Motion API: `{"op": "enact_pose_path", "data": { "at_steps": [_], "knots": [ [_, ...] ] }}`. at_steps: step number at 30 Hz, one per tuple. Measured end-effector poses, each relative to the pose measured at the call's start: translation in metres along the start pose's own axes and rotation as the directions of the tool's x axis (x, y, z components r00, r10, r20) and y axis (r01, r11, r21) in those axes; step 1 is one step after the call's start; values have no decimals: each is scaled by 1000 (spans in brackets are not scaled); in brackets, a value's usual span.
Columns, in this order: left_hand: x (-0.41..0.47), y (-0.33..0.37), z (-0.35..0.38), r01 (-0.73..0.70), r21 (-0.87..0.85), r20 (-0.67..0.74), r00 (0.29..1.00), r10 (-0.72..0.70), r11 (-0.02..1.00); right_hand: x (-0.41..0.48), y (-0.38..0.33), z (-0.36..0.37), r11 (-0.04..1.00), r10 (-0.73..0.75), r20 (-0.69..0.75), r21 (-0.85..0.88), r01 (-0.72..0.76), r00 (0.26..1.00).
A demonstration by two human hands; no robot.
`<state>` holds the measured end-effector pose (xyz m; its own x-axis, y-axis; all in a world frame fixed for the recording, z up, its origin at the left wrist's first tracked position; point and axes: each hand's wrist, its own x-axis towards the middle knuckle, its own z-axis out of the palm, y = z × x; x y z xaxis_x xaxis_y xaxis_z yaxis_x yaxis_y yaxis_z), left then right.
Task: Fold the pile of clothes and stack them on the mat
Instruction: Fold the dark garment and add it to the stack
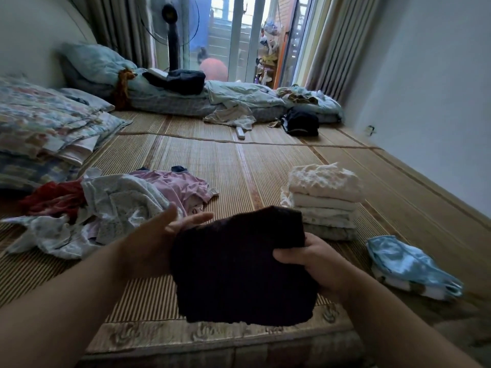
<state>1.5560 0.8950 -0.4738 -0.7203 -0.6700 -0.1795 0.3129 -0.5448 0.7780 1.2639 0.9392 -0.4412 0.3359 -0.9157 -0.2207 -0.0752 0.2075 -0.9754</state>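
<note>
Dark knitted cloth, a folded garment (239, 266), hangs above the woven mat (212, 160) at frame centre. The right hand (310, 264) clenches its right edge, fingers curled round the fabric. The left hand (162, 232) lies against its left edge with fingers straight and released. A cream folded stack (321, 200) sits at 2 o'clock of the garment, the unfolded pile (106, 208) at 10 o'clock, and a blue satin piece (409, 264) at 3 o'clock.

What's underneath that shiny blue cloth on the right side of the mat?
A white piece with brown patches pokes out beneath the shiny blue cloth, resting on the mat. Most of it is covered.
</note>
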Motion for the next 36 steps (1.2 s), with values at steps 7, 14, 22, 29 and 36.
{"op": "enact_pose_path", "data": {
  "at_steps": [7, 14, 22, 29, 36],
  "knots": [
    [58, -52, 62, 76, 39, -38, 997, -74, 996, -24, -2, -46, 992, 108, -207, 86, -92, 972],
    [166, -67, 161, 243, 261, -361, 922, -139, 934, -69, 16, -157, 989, 138, -539, 30, -144, 831],
    [279, -55, 224, 247, 199, -368, 916, -162, 948, -80, -9, -259, 997, 83, -698, 64, -54, 711],
    [336, 45, 203, 50, 341, -458, 881, 119, 939, 14, -73, -301, 996, -19, -573, 57, 63, 819],
    [375, 88, 121, 148, 453, -669, 708, 225, 879, 150, -79, -299, 988, -7, -569, -129, -81, 822]
  ]
}}
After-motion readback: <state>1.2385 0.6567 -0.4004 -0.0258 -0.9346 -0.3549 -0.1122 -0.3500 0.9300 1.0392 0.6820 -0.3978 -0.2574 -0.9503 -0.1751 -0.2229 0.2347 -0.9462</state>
